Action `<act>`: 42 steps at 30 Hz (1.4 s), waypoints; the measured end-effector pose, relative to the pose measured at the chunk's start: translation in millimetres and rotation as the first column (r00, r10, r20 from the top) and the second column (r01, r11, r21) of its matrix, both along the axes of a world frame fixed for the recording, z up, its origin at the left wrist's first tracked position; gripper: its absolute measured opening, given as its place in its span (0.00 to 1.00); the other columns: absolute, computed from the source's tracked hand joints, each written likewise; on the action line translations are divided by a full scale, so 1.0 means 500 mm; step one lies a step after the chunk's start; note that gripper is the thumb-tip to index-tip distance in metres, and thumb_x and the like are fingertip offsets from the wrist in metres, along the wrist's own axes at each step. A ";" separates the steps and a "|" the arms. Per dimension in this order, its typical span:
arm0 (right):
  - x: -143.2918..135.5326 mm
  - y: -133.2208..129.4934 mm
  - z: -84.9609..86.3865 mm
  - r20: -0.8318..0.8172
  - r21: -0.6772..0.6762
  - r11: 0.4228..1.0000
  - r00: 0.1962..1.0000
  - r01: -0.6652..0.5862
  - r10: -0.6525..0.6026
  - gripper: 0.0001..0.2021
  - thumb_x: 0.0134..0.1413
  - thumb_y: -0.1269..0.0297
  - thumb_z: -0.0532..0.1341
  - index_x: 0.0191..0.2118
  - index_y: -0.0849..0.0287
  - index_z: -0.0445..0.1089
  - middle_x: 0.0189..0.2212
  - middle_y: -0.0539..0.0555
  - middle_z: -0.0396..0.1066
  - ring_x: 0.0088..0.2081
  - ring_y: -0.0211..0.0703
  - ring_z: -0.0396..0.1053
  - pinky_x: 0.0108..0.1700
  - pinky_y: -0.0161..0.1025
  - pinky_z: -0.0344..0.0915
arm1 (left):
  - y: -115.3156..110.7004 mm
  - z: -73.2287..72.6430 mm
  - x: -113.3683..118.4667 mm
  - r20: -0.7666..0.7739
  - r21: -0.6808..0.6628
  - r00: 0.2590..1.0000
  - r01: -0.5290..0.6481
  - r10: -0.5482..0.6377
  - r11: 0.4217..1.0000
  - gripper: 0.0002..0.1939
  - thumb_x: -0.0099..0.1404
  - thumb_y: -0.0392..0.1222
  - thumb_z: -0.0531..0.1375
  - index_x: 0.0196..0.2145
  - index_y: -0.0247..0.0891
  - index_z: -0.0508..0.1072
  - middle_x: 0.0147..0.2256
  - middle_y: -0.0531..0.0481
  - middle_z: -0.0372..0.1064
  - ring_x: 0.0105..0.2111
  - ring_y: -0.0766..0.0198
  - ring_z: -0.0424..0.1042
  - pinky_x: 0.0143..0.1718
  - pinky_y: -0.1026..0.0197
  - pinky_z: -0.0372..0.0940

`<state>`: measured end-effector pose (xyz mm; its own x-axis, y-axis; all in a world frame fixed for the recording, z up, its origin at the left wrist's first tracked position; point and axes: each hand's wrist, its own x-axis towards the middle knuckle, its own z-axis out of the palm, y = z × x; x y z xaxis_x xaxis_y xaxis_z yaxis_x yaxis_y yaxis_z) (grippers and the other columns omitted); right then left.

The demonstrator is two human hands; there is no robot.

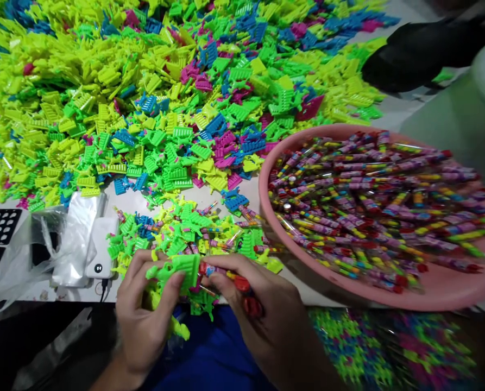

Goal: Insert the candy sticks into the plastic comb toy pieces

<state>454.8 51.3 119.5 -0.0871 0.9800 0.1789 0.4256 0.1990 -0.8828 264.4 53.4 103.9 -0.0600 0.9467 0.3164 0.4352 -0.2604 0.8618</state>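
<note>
My left hand point(138, 309) is closed around a bright green plastic toy piece point(187, 270) with a ribbed block at one end. Yellow and green toy pieces also stick out below its palm. Slim tubes with red ends point(242, 283) and printed wrappers are gripped in my right hand point(269, 304). One tube's tip is at the right edge of the green piece; whether it sits inside cannot be made out. Just beyond both hands lies a small heap of green and yellow toy pieces point(185, 222), mixed with several tubes.
A large heap of yellow, green, blue and pink toy pieces point(104, 98) covers the table's far side. At right stands a pink basin point(269, 184) full of tubes, with a pale green bucket point(441, 114) behind. Plastic bags point(77, 239) and a white power bank point(104, 247) lie left.
</note>
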 end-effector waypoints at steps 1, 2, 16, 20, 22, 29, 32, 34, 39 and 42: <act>-0.004 0.000 0.000 0.014 0.064 0.998 1.000 0.005 -0.006 0.09 0.78 0.70 0.59 0.52 0.55 0.78 0.42 0.53 0.88 0.43 0.43 0.87 0.48 0.36 0.81 | -0.001 0.001 -0.001 -0.017 0.014 1.000 -0.005 0.005 1.000 0.07 0.74 0.32 0.70 0.42 0.45 0.81 0.41 0.55 0.76 0.43 0.67 0.77 0.49 0.71 0.70; -0.008 0.000 0.000 0.020 0.129 0.992 1.000 0.014 -0.017 0.09 0.78 0.72 0.59 0.53 0.56 0.77 0.42 0.53 0.88 0.43 0.43 0.87 0.49 0.36 0.81 | -0.003 0.001 -0.001 -0.032 0.021 0.999 -0.015 0.015 1.000 0.07 0.74 0.32 0.70 0.43 0.45 0.81 0.42 0.55 0.76 0.44 0.67 0.77 0.49 0.70 0.70; -0.038 -0.008 -0.028 0.094 0.323 0.944 0.991 0.064 -0.100 0.15 0.73 0.83 0.61 0.57 0.59 0.72 0.43 0.57 0.87 0.45 0.44 0.85 0.53 0.40 0.81 | 0.002 0.016 0.004 -0.172 0.117 0.985 0.001 0.019 0.993 0.08 0.75 0.29 0.67 0.44 0.43 0.79 0.42 0.55 0.72 0.42 0.68 0.76 0.46 0.68 0.72; -0.046 -0.007 -0.031 0.183 0.314 0.945 0.971 0.090 -0.154 0.15 0.72 0.81 0.58 0.56 0.61 0.73 0.39 0.57 0.86 0.40 0.49 0.83 0.44 0.43 0.81 | 0.008 0.015 0.000 -0.228 0.120 0.973 0.046 -0.018 0.992 0.08 0.74 0.29 0.68 0.44 0.43 0.79 0.41 0.55 0.72 0.40 0.68 0.76 0.45 0.70 0.72; -0.049 -0.006 -0.030 0.173 0.293 0.951 0.972 0.103 -0.158 0.15 0.72 0.81 0.57 0.54 0.60 0.74 0.38 0.57 0.85 0.39 0.49 0.83 0.43 0.42 0.82 | 0.007 0.013 -0.004 -0.225 0.118 0.974 0.045 -0.018 0.992 0.09 0.74 0.29 0.68 0.44 0.43 0.79 0.41 0.55 0.72 0.40 0.68 0.76 0.46 0.70 0.71; -0.038 0.010 -0.044 -0.004 0.239 0.970 0.999 0.037 -0.037 0.16 0.69 0.82 0.59 0.51 0.54 0.75 0.39 0.54 0.86 0.40 0.48 0.85 0.45 0.42 0.84 | 0.001 0.004 -0.023 -0.071 -0.045 0.997 0.014 -0.018 0.999 0.07 0.76 0.34 0.69 0.39 0.45 0.79 0.38 0.54 0.74 0.40 0.65 0.77 0.45 0.70 0.73; -0.037 0.012 -0.052 -0.014 0.265 0.964 1.000 0.015 -0.012 0.18 0.67 0.82 0.58 0.52 0.55 0.76 0.40 0.54 0.86 0.40 0.48 0.85 0.45 0.43 0.84 | 0.001 -0.001 -0.028 -0.056 -0.078 0.998 0.004 -0.008 0.997 0.06 0.76 0.36 0.69 0.39 0.45 0.81 0.39 0.54 0.77 0.42 0.64 0.79 0.47 0.68 0.73; -0.041 0.011 -0.053 0.022 0.294 0.956 0.999 0.018 -0.025 0.19 0.66 0.82 0.58 0.54 0.55 0.76 0.40 0.55 0.87 0.40 0.50 0.86 0.45 0.44 0.84 | 0.001 -0.005 -0.028 -0.067 -0.066 0.998 -0.014 0.010 0.998 0.05 0.76 0.37 0.69 0.39 0.45 0.82 0.40 0.53 0.78 0.42 0.63 0.80 0.48 0.67 0.74; -0.052 0.000 -0.039 0.160 0.319 0.946 0.981 0.057 -0.113 0.19 0.70 0.81 0.58 0.59 0.58 0.76 0.44 0.57 0.89 0.42 0.51 0.87 0.46 0.44 0.83 | -0.008 -0.021 -0.028 -0.159 0.139 0.984 -0.062 0.084 0.988 0.05 0.75 0.35 0.69 0.44 0.44 0.83 0.42 0.53 0.78 0.42 0.63 0.80 0.47 0.65 0.75; -0.057 -0.012 -0.034 0.134 0.297 0.953 0.986 0.058 -0.102 0.17 0.73 0.78 0.60 0.60 0.56 0.76 0.45 0.54 0.89 0.43 0.49 0.88 0.50 0.44 0.83 | -0.017 -0.038 -0.034 -0.252 0.310 0.964 -0.006 0.088 0.951 0.09 0.75 0.32 0.68 0.50 0.42 0.84 0.43 0.50 0.79 0.43 0.61 0.81 0.47 0.61 0.76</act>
